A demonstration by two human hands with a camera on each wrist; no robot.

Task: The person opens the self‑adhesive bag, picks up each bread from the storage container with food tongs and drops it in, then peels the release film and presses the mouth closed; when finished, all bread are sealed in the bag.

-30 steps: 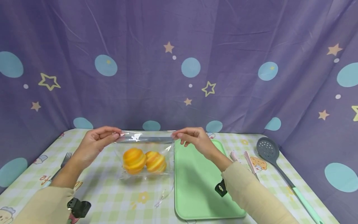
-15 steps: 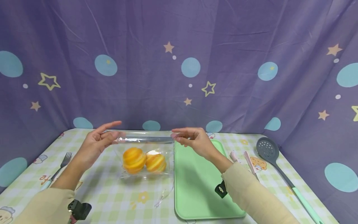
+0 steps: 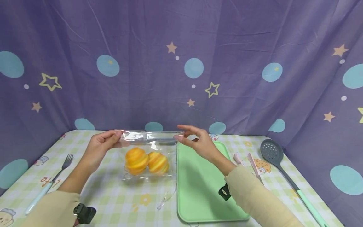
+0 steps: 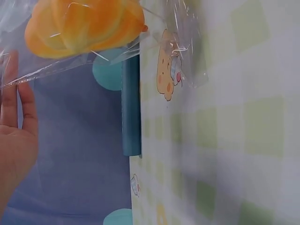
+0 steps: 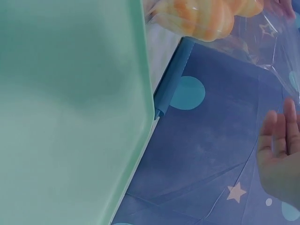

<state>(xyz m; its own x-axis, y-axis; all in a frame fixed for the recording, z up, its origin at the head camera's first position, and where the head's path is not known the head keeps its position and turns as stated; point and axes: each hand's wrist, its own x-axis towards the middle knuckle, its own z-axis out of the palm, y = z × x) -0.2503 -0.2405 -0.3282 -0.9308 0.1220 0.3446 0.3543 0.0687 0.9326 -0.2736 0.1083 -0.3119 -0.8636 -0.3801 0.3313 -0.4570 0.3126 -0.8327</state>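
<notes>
A clear plastic bag (image 3: 153, 136) hangs upright between both hands, with two round orange-and-yellow ridged buns (image 3: 136, 161) inside; the buns (image 5: 201, 18) also show in the right wrist view. My left hand (image 3: 99, 145) pinches the upper left corner with the thumb over the film. At the upper right corner, my right hand (image 3: 200, 144) holds the edge with its thumb, and its index finger is lifted off. The film blurs the other right fingertips. In the left wrist view a bun (image 4: 84, 26) sits above the left fingers.
A green tray (image 3: 204, 179) lies right of the bag. A fork (image 3: 66, 161) is at left; a pink-handled knife (image 3: 253, 162) and a slotted skimmer (image 3: 271, 152) lie at right. A teal bar (image 4: 131, 110) runs along the table's back edge.
The left index finger, raised half a second ago, has come down, and the left thumb has moved up to the bag's top edge. The right index finger has lifted a little.
</notes>
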